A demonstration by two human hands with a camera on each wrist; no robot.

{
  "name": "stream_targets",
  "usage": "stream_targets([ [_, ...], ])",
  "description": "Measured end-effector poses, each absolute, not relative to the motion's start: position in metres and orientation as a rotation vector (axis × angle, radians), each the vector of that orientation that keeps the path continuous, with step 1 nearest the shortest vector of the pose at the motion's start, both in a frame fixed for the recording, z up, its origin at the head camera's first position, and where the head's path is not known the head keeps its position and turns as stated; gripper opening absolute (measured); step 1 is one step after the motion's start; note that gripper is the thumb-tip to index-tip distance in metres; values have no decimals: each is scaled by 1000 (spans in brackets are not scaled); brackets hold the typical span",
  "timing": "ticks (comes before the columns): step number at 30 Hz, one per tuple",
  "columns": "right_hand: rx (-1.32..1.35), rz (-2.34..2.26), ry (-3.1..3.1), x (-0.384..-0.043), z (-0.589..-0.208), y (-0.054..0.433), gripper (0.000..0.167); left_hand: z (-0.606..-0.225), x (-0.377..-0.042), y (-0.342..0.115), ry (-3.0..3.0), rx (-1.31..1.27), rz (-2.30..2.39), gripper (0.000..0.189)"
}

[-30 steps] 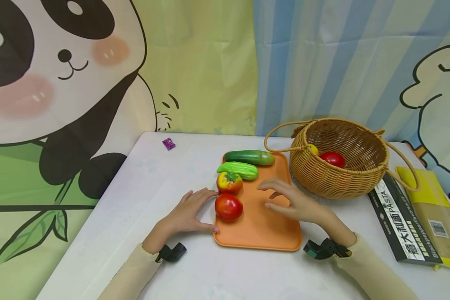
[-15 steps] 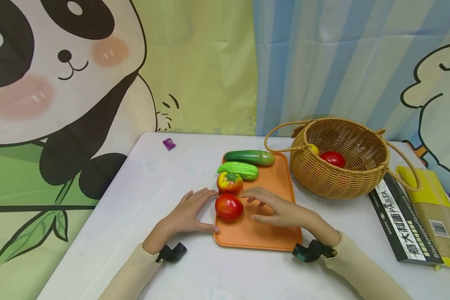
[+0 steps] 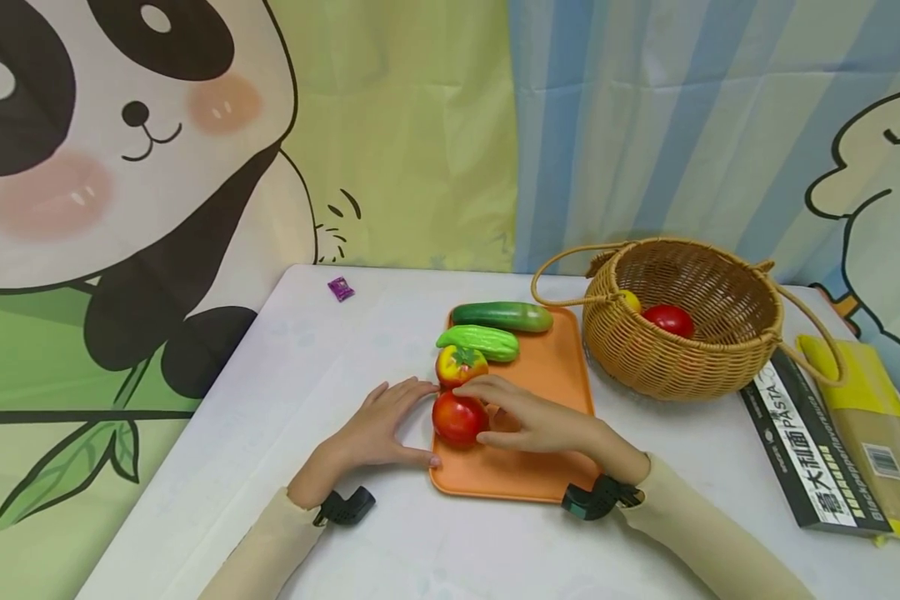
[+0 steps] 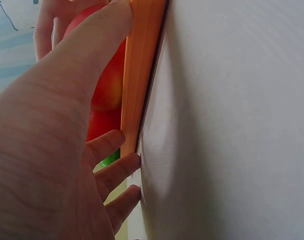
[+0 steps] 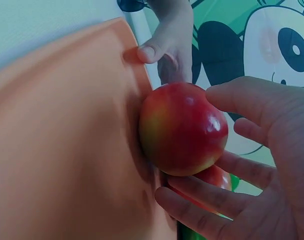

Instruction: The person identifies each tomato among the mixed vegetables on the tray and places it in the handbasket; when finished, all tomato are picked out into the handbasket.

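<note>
Nearest us, in the head view, the left grip [image 3: 367, 433] is spread wide, thumb and fingers along the left rim of an orange tray [image 3: 555, 375], holding nothing. Across from it, we see the right grip [image 3: 532, 417] loosely curved around a red fruit [image 3: 457, 425] on the tray's left side; its fingers look relaxed, and we cannot tell how firmly they touch. Just beyond sit a red-and-yellow fruit [image 3: 459, 364], a light green gourd [image 3: 480, 342] and a dark green cucumber [image 3: 501, 316]. To our right, a black box [image 3: 813, 454] lies beside a yellow-ended packet [image 3: 873, 425]; farther back stands a wicker basket [image 3: 675, 371]. We spot a purple sachet [image 3: 341, 288] near the table's far edge.
</note>
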State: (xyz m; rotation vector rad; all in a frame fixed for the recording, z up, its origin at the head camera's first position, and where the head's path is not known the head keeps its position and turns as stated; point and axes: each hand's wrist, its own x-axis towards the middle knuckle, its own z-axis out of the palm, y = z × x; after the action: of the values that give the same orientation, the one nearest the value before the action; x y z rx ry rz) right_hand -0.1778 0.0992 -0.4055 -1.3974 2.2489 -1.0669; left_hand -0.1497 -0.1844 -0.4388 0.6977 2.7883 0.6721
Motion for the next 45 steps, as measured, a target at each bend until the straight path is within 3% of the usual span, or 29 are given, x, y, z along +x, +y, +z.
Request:
stream_targets([
  [16, -1373, -1036, 2236, -178, -412, 95, 51, -438, -150, -184, 2801, 734, 676, 100],
  [27, -1340, -1042, 2227, -172, -413, 96, 63, -440, -148, -184, 2792, 715, 680, 99],
  [36, -1465, -960, 2162, -170, -413, 96, 54, -438, -148, -184, 2793, 708, 677, 99],
  [45, -1404, -1014, 2116, -167, -416, 94, 48, -440, -149, -185, 2804, 719, 675, 100],
])
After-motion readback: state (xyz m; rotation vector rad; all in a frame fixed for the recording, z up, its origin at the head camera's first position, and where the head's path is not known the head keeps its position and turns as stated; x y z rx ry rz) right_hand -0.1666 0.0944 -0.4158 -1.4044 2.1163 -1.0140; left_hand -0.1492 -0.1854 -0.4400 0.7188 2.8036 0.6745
